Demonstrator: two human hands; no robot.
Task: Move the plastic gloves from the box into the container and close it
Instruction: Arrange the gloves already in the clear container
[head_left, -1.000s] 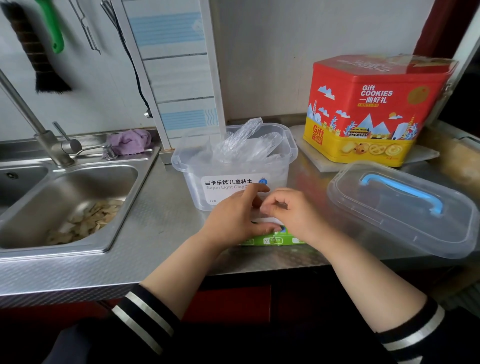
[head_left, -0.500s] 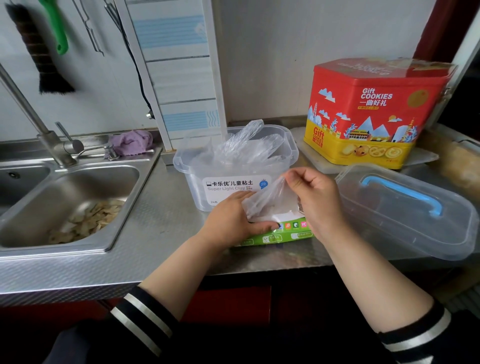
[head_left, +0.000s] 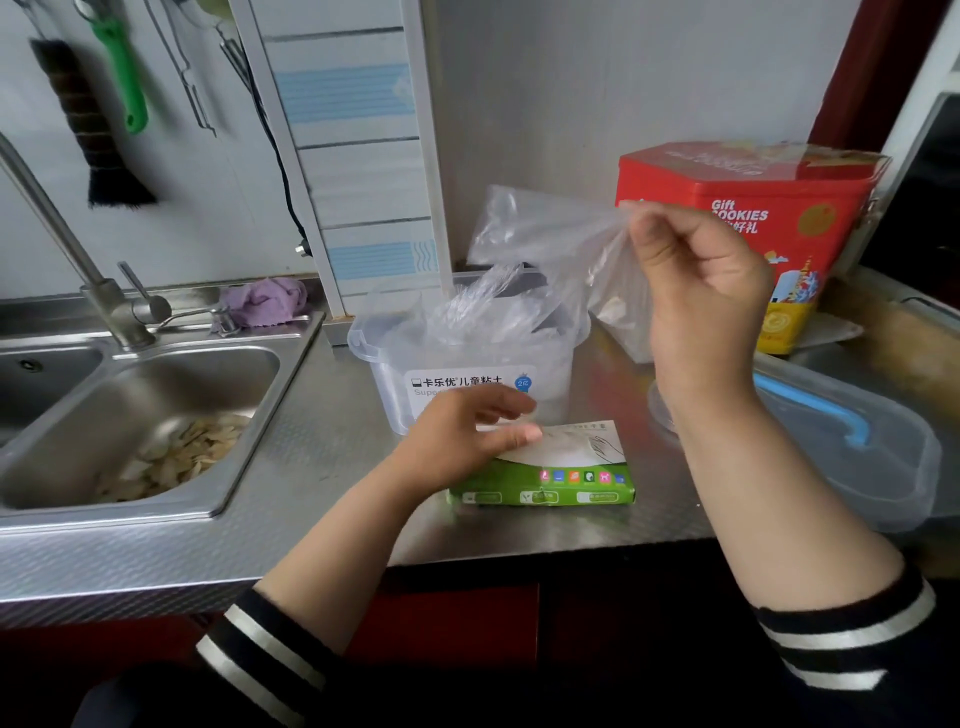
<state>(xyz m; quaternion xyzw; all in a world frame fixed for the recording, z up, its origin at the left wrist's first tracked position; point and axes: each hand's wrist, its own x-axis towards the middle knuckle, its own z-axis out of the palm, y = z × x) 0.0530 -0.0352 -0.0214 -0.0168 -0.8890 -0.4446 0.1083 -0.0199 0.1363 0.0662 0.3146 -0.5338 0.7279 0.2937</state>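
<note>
Now my right hand (head_left: 696, 291) pinches a plastic glove (head_left: 550, 234) lifted above the container (head_left: 467, 374), while my left hand (head_left: 467, 441), fingers loosely extended, steadies the box (head_left: 561, 478) beneath it. I should lower the glove straight in, tucking loose film below the rim.
</note>
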